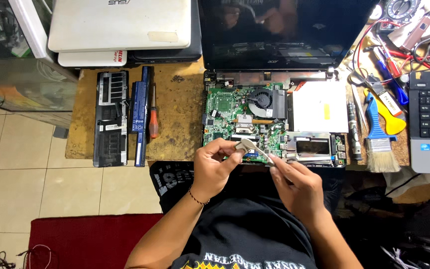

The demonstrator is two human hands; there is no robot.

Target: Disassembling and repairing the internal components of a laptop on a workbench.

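Holding a small pale metal strip (253,149) just above the front edge of the opened laptop's green motherboard (235,112), long axis running from upper left down to lower right. Left hand (215,167) pinched shut on the upper-left end, right hand (297,184) fingertips gripping the lower-right tip. Middle visible, both ends buried under fingers, so exact shape pretty hard to make out.

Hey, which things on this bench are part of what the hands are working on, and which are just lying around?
In use:
left hand
right hand
small pale flat part pinched between both hands
opened black laptop with bare green circuit board

Lying about:
orange-handled screwdriver
long black battery pack
blue-handled brush
stacked closed white laptops
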